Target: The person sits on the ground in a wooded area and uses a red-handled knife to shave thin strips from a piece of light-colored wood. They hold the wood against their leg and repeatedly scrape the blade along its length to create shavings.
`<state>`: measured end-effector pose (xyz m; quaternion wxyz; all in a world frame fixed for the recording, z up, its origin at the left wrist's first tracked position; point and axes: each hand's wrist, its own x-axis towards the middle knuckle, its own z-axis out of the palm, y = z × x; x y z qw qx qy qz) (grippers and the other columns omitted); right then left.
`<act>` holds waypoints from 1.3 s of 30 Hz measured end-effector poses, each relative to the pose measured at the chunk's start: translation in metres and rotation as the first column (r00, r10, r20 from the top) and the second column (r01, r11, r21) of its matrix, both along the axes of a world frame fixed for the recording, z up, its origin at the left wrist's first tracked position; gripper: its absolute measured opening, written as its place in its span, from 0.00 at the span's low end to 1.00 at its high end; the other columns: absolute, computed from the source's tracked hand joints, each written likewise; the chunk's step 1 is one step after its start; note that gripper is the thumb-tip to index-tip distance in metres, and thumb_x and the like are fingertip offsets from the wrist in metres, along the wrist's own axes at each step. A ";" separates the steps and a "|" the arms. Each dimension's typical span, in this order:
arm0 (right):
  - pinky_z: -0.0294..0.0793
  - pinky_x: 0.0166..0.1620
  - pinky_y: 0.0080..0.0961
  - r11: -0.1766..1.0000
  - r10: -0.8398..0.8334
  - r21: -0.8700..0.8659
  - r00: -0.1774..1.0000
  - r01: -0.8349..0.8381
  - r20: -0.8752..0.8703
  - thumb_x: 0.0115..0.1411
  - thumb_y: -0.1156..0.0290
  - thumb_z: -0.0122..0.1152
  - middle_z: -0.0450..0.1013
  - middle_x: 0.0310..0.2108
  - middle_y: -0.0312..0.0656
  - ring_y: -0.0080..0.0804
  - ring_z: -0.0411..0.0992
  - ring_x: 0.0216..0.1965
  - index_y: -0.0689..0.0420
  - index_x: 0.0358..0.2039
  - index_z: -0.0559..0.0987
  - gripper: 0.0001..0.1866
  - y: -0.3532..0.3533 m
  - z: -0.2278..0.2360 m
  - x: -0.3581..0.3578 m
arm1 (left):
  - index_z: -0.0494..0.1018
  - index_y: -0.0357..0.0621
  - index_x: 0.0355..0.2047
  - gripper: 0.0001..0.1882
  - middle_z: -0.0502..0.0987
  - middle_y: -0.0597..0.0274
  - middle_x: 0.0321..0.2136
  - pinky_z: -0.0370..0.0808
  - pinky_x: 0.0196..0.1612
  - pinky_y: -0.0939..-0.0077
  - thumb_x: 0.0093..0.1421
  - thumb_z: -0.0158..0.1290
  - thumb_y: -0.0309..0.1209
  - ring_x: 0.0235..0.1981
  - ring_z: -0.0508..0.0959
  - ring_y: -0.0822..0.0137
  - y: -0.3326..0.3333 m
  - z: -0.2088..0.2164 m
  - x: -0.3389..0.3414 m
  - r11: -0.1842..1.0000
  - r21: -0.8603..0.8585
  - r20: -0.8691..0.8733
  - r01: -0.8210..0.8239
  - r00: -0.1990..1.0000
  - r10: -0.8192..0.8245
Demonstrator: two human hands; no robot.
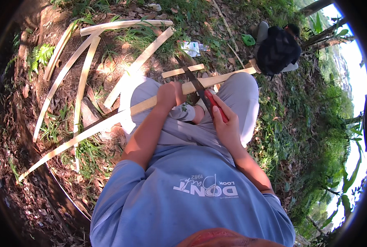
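Note:
Across my knees lies a long pale wooden strip [139,106], running from the lower left to beyond my right knee. My left hand [170,95] is wrapped round it near the middle. Just right of that hand, the dark blade of a hand saw [193,79] crosses over the strip; whether its teeth are in the wood I cannot tell. My right hand [225,120] is closed on the saw's red handle, its index finger lying along it. A short cut piece of wood [183,71] rests on the ground beyond the strip.
Several more pale strips, one a curved strip [64,84], lie on the leafy ground at left. A small white packet [191,48] and a green plastic bag [248,40] lie farther off. At the far right sits another person [279,50] in dark clothing, close to the strip's end.

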<state>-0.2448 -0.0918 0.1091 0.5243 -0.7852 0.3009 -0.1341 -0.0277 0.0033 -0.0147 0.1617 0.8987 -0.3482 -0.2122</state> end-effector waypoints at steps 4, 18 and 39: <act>0.75 0.58 0.25 0.995 -0.027 0.087 0.987 0.042 -0.161 0.78 0.71 0.57 0.83 0.55 0.49 0.29 0.79 0.52 0.66 0.68 0.76 0.22 0.009 0.076 -0.065 | 0.85 0.42 0.43 0.20 0.87 0.42 0.41 0.85 0.49 0.52 0.55 0.63 0.42 0.44 0.88 0.43 0.001 0.001 0.002 1.000 0.004 -0.014 0.028 1.000 -0.027; 0.81 0.42 0.33 0.985 0.079 -0.158 0.996 -0.071 0.048 0.75 0.67 0.62 0.85 0.40 0.58 0.36 0.84 0.36 0.59 0.66 0.79 0.22 -0.008 -0.038 0.089 | 0.86 0.45 0.44 0.20 0.88 0.45 0.43 0.84 0.52 0.49 0.56 0.63 0.43 0.46 0.88 0.44 0.004 0.017 0.011 1.000 0.001 -0.084 -0.005 0.996 0.005; 0.79 0.47 0.31 0.948 0.272 -0.236 0.930 -0.214 0.247 0.76 0.69 0.60 0.84 0.42 0.56 0.31 0.80 0.38 0.57 0.70 0.76 0.24 0.033 -0.017 0.106 | 0.80 0.42 0.51 0.24 0.87 0.40 0.41 0.83 0.51 0.46 0.63 0.61 0.47 0.45 0.87 0.39 0.060 0.002 0.053 0.942 -0.227 0.087 -0.246 0.959 0.271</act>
